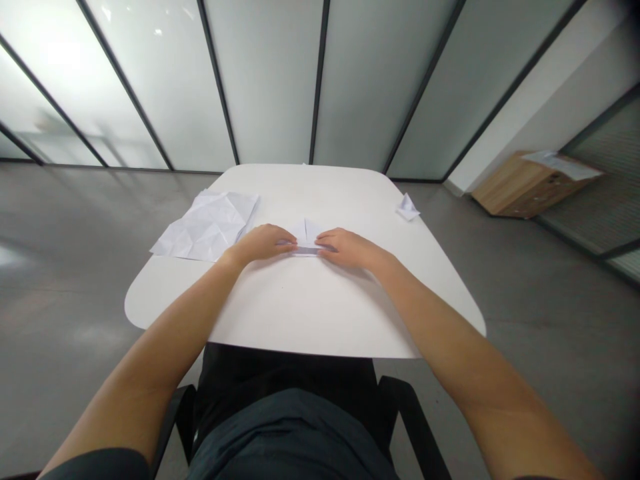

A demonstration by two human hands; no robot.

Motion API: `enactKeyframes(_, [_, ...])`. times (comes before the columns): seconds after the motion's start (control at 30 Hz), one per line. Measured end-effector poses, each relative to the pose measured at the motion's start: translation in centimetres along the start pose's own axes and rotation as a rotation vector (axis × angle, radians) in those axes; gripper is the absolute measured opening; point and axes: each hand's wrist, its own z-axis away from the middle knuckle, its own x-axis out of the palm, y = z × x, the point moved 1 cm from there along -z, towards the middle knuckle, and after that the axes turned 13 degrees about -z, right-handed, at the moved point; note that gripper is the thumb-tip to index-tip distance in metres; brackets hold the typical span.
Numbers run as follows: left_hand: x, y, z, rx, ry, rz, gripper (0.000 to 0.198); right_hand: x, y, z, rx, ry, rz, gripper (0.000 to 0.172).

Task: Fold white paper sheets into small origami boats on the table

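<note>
Head view looks down on a white desk (300, 320) with rounded corners. The left grip (259, 243) and right grip (351, 249) sit near its middle, close together, with a folded paper (306, 237) between them, a small pointed shape with a dark shadow along its near part. Both grips lie flat against its sides and look closed, though from this height it is hard to tell whether they pinch it or only press it down. Beyond the left grip, a creased sheet (206, 227) lies at the desk's left edge, partly overhanging it. A small folded piece (408, 208) sits at the far right corner. Off to the right, a wooden box (525, 187) stands on the floor (65, 280) with a loose paper (563, 164) on top.

The folded paper should be very light and soft, stiff only along its creases, and it may slide on the smooth desk. Its flat outer flaps seem the safest place to take hold, since pressure on the thin point could crumple it.
</note>
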Motion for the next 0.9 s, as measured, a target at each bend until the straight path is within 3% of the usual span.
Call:
enactKeyframes(0.13, [-0.3,-0.1,0.2,-0.018,0.027,0.016,0.040,0.0,0.0,0.0,0.004,0.017,0.009,0.035])
enactKeyframes(0.43, [0.4,-1.5,0.0,-0.077,0.047,-0.015,0.039,0.2,0.2,-0.4,0.162,0.118,0.073,0.031])
enactKeyframes(0.63, [0.6,-1.6,0.1,-0.129,0.044,-0.024,0.052,0.4,0.4,-0.3,0.245,0.181,0.082,0.039])
enactKeyframes(0.73, [0.8,-1.5,0.1,-0.093,0.066,-0.012,0.055,0.5,0.3,-0.3,0.230,0.180,0.097,0.045])
enactKeyframes(0.9, [1.2,-1.2,-0.1,0.014,0.110,-0.065,0.040,0.6,0.5,-0.5,0.159,0.156,0.099,0.040])
